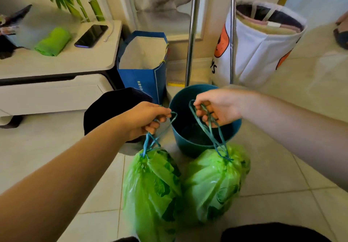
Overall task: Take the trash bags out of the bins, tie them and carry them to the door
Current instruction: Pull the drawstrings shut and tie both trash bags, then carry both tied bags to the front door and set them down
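Your left hand (144, 118) has its fingers curled tight around the blue drawstring (150, 142) of the left green bag (152, 187), with a loop of the cord sticking out past your knuckles toward the teal bin (199, 140). Your right hand (216, 106) is likewise clenched, fingers folded down over the drawstring loops (209, 129) of the right green bag (214, 183), the cords running from under your fingers down to the gathered neck of the bag. Both bags have their mouths drawn closed and sit side by side, touching each other, low in front of you over the tiled floor (273, 166); whether they rest on the tiles or hang clear you cannot tell. The teal bin stands just behind them with no liner in it, and a black bin (113, 106) sits beside it to the left, partly behind your left wrist. A blue paper bag (145, 72) and a white cabinet (56, 83) stand farther back.
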